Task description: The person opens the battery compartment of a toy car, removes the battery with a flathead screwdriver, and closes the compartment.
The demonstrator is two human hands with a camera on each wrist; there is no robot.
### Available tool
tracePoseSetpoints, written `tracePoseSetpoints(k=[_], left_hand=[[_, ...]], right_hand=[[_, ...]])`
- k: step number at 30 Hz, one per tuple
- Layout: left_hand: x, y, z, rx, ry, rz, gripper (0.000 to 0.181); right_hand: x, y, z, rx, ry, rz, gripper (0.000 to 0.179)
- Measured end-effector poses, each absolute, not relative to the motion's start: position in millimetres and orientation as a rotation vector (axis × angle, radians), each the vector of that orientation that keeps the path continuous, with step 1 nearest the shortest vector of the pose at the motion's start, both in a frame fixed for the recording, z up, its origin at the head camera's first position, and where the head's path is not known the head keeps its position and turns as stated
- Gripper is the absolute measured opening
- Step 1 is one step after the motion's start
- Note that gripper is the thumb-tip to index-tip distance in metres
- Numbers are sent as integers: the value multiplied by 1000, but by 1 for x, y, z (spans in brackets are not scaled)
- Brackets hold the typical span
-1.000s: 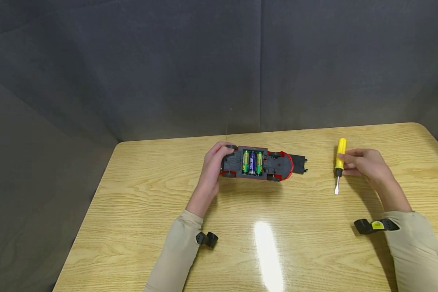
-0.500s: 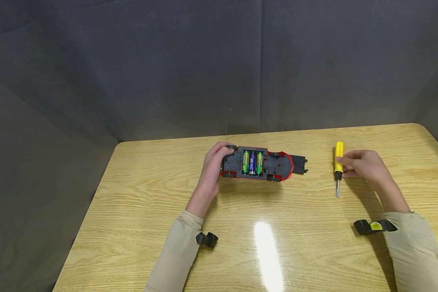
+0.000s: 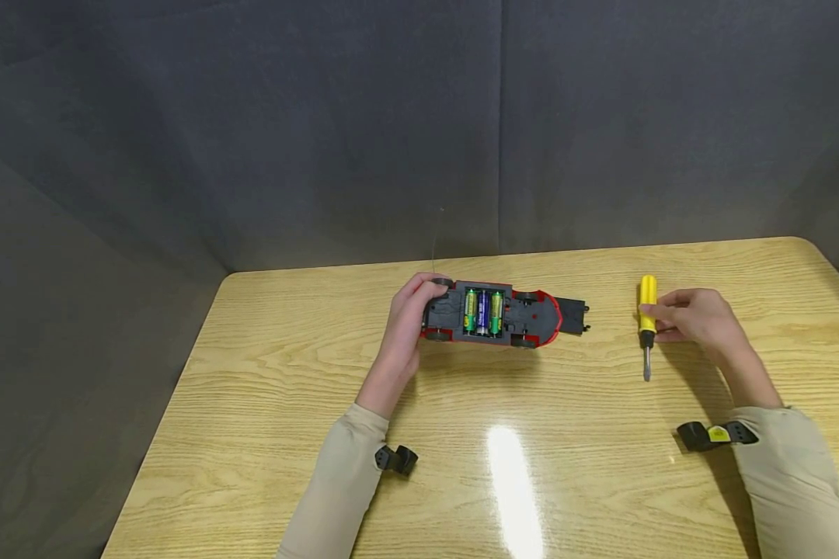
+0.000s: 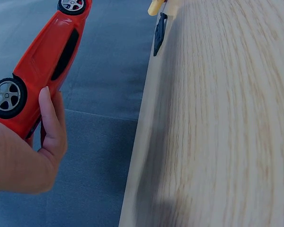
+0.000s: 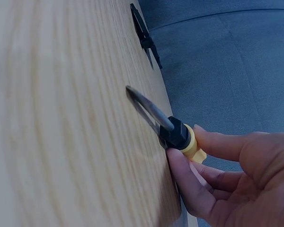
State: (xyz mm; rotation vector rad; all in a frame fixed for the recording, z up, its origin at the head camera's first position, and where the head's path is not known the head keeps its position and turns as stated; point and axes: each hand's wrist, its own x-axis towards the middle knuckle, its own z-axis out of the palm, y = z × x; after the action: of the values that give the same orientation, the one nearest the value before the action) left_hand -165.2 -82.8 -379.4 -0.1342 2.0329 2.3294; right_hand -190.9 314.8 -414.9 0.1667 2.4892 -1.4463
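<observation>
A red toy car (image 3: pixel 534 317) is held upside down in my left hand (image 3: pixel 412 318), which grips its left end. In the left wrist view the car's red side (image 4: pixel 52 52) and two wheels show. Its open battery compartment faces up with three batteries (image 3: pixel 484 312) side by side, two green and one purple. My right hand (image 3: pixel 699 318) pinches the yellow handle of a flat-blade screwdriver (image 3: pixel 647 314) between thumb and fingers. The screwdriver is low over the table, its blade (image 5: pixel 151 111) towards me; whether it touches the wood cannot be told.
Just past the car's right end lies a black plastic cover (image 3: pixel 574 316), with small tabs on its right edge. It rests on the wooden table (image 3: pixel 252 435) near the back edge. A dark cloth (image 3: pixel 363 155) hangs behind the table.
My right hand has brought the screwdriver slightly nearer to me and a little left, and its blade has turned about its length. The left hand and the car have stayed still.
</observation>
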Motion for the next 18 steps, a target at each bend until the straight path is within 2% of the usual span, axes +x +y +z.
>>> tracePoseSetpoints(k=[18], left_hand=[[-165,-83,-379,-152,2029,2320,24]], right_hand=[[-190,314,-415,201,2513,-1424,50]])
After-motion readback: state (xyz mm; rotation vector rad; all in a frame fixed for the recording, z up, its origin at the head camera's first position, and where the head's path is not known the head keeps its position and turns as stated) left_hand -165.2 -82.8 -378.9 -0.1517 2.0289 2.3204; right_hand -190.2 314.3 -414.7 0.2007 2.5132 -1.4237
